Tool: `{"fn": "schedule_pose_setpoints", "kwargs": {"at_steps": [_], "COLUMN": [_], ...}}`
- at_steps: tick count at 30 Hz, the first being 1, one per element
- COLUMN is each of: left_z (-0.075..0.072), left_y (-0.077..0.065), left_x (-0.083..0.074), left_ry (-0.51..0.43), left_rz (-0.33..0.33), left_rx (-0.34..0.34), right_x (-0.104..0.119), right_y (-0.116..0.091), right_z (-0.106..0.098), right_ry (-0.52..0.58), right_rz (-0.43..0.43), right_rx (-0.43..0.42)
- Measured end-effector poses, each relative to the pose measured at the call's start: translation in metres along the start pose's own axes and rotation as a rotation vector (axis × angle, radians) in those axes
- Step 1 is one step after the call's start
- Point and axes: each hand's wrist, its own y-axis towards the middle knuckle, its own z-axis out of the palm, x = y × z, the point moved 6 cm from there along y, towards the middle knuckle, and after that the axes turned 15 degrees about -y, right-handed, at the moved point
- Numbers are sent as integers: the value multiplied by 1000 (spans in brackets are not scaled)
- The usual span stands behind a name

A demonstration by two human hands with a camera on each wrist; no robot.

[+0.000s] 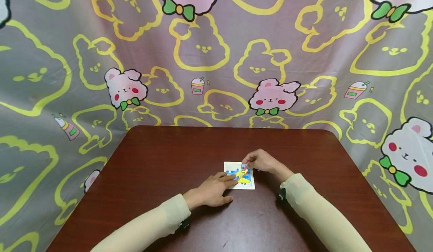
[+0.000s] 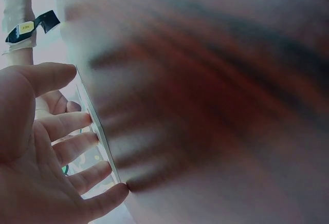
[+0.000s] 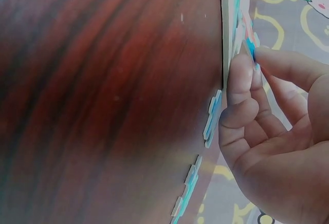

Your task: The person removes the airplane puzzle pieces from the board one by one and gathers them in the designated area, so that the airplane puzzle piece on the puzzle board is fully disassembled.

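Note:
A small white-framed jigsaw puzzle [image 1: 248, 187] with a yellow plane on blue lies on the table. My left hand [image 1: 213, 189] rests on its left side with fingers spread; in the left wrist view the fingertips touch the puzzle's thin edge [image 2: 106, 143]. At the upper right corner of the frame, my right hand [image 1: 265, 161] pinches a blue and reddish puzzle piece [image 3: 250, 47] between thumb and finger. The piece is tilted over the board, and whether it touches the board is hard to tell.
Loose puzzle pieces [image 3: 212, 120] lie on the dark wooden table [image 1: 176, 150] right of the board, mostly hidden behind my right hand in the head view. A curtain [image 1: 216, 71] with cartoon rabbits hangs around the table's far edge and sides.

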Motion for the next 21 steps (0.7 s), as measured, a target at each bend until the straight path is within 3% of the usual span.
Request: {"fn": "schedule_pose_setpoints", "kwargs": {"at_steps": [11, 21], "left_z": [-1, 0], "left_y": [-3, -8], "left_x": [-1, -1], "left_ry": [-3, -5], "left_rz": [2, -20], "left_rx": [-2, 21], "right_x": [-10, -17], "right_y": [-2, -8], "right_z": [-3, -9], "right_ry": [35, 22], "right_rz": [99, 108], "right_rx": [20, 22]}}
